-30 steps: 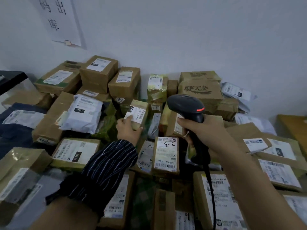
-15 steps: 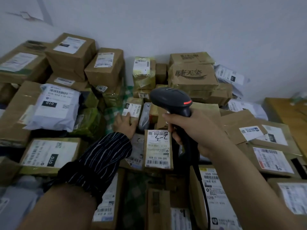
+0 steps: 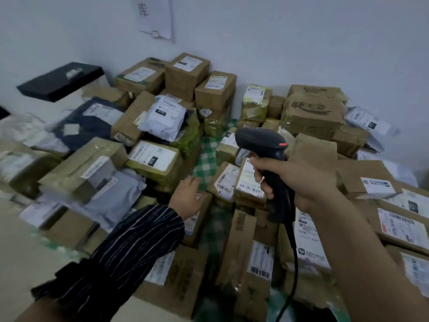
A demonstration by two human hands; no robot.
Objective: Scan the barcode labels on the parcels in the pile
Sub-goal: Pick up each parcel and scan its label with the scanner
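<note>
A pile of brown cardboard parcels and plastic mailers with white barcode labels covers the surface in front of me. My right hand (image 3: pixel 294 180) grips the handle of a black corded barcode scanner (image 3: pixel 262 142), its head pointing left over the middle of the pile. Just below the scanner lies a small brown parcel with a white label (image 3: pixel 249 182). My left hand (image 3: pixel 188 197), in a dark striped sleeve, hovers with relaxed fingers over the parcels and holds nothing. A small box with a white label (image 3: pixel 228 145) stands beyond it.
A green checked cloth (image 3: pixel 206 159) shows between the parcels. A white mailer (image 3: pixel 164 119) lies on a big box at the left. A black flat box (image 3: pixel 60 81) sits at the far left by the wall. A paper sheet (image 3: pixel 155 17) hangs on the white wall.
My left hand has let go of the small labelled box and drawn back toward me. The view has swung to the left; the scanner stays in my right hand.
</note>
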